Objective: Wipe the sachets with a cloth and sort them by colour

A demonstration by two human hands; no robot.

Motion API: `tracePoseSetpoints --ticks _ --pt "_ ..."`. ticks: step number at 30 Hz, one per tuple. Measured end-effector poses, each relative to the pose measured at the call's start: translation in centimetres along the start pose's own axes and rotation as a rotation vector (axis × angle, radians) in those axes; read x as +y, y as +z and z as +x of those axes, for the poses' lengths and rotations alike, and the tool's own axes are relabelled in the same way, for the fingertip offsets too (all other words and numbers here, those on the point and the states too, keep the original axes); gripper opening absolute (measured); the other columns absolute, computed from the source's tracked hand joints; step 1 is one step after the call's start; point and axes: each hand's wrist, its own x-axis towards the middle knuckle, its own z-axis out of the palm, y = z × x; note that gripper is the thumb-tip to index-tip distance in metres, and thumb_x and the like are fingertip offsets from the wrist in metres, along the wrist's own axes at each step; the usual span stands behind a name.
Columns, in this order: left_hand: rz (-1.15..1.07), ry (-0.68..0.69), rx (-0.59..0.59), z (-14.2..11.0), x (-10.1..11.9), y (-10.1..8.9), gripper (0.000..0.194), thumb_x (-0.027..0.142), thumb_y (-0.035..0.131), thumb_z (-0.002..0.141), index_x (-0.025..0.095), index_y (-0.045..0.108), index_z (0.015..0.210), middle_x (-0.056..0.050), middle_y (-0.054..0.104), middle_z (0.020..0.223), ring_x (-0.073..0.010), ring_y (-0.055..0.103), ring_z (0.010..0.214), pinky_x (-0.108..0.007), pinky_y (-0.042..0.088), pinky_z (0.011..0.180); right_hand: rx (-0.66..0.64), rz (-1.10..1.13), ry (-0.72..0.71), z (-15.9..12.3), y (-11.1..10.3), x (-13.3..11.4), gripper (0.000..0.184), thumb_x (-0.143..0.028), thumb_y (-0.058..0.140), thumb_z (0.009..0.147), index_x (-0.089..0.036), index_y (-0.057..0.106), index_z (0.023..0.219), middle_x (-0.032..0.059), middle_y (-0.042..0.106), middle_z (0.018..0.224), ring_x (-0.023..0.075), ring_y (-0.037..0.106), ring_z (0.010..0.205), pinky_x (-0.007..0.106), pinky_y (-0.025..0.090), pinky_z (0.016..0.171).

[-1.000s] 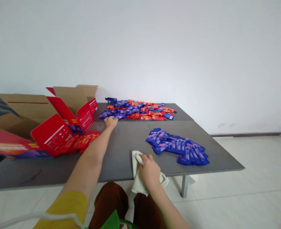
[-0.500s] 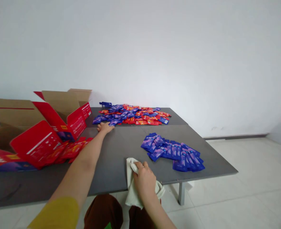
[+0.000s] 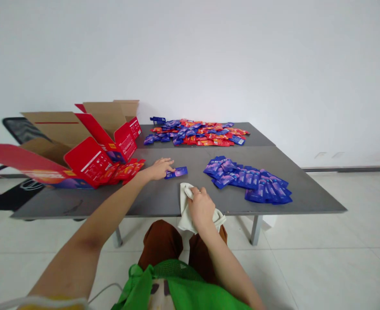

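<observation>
My left hand (image 3: 160, 168) lies on the grey table (image 3: 164, 196), fingers on the near end of a single blue sachet (image 3: 176, 172) in the table's middle. My right hand (image 3: 201, 206) is closed on a white cloth (image 3: 186, 211) at the front edge; the cloth hangs partly over the edge. A sorted group of blue sachets (image 3: 248, 178) lies to the right. Along the far edge spreads a mixed heap of red and blue sachets (image 3: 196, 132).
An open red and brown cardboard box (image 3: 80, 142) stands at the table's left, with red sachets (image 3: 125, 170) spilled in front of it. A black chair (image 3: 13, 129) shows behind the box. White wall behind, pale tiled floor around. My brown trousers and a green bag are below.
My left hand has come back from the far heap toward me, dragging one blue sachet to the table's middle. My right hand stays on the cloth.
</observation>
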Motion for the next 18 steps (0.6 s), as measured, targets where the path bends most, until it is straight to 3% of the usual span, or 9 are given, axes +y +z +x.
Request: tracePoseSetpoints --ticks 5,9,13,16,18 --pt "0.061 -0.153 0.182 -3.6 3.8 0.8 0.03 0.008 0.049 0.072 0.015 0.074 0.087 -0.012 0.048 0.138 -0.0239 0.028 0.137 -0.038 0.024 0.111 -0.006 -0.016 0.005 -0.3 -0.2 -0.2 0.028 -0.029 0.047 0.09 -0.03 0.053 0.117 0.0058 0.053 0.103 0.0178 0.059 0.086 0.027 0.042 0.071" --pt "0.035 -0.173 0.29 -4.7 5.9 2.3 0.047 0.005 0.041 0.079 0.018 0.061 0.12 -0.008 0.041 0.143 -0.0196 0.035 0.134 -0.035 0.03 0.109 0.03 -0.01 0.0 -0.4 -0.1 -0.1 0.029 -0.03 0.05 0.089 -0.03 0.053 0.118 0.006 0.053 0.101 0.0177 0.059 0.084 0.026 0.041 0.068" --pt "0.098 -0.166 0.131 -4.4 7.6 1.8 0.052 0.005 0.036 0.085 0.021 0.049 0.133 -0.009 0.045 0.14 -0.0207 0.051 0.122 -0.035 0.042 0.098 0.055 -0.003 -0.017 -0.6 0.2 -0.1 0.027 -0.03 0.052 0.088 -0.029 0.056 0.114 0.0052 0.053 0.098 0.0175 0.058 0.082 0.026 0.04 0.067" --pt "0.172 -0.268 -0.01 -3.0 8.4 0.0 0.045 0.007 0.037 0.085 0.014 0.057 0.124 -0.018 0.064 0.116 -0.0265 0.064 0.101 -0.038 0.05 0.082 0.058 -0.008 -0.001 -0.6 0.3 -0.2 0.025 -0.03 0.052 0.088 -0.028 0.057 0.113 0.0054 0.052 0.097 0.0179 0.058 0.083 0.026 0.04 0.068" --pt "0.176 -0.28 -0.053 -2.1 8.3 -1.2 0.036 0.01 0.045 0.082 0.015 0.066 0.11 -0.017 0.069 0.101 -0.0288 0.066 0.094 -0.038 0.05 0.079 0.074 -0.01 0.012 -0.7 0.2 -0.3 0.025 -0.031 0.052 0.088 -0.029 0.057 0.113 0.0051 0.052 0.097 0.0182 0.058 0.082 0.026 0.039 0.067"
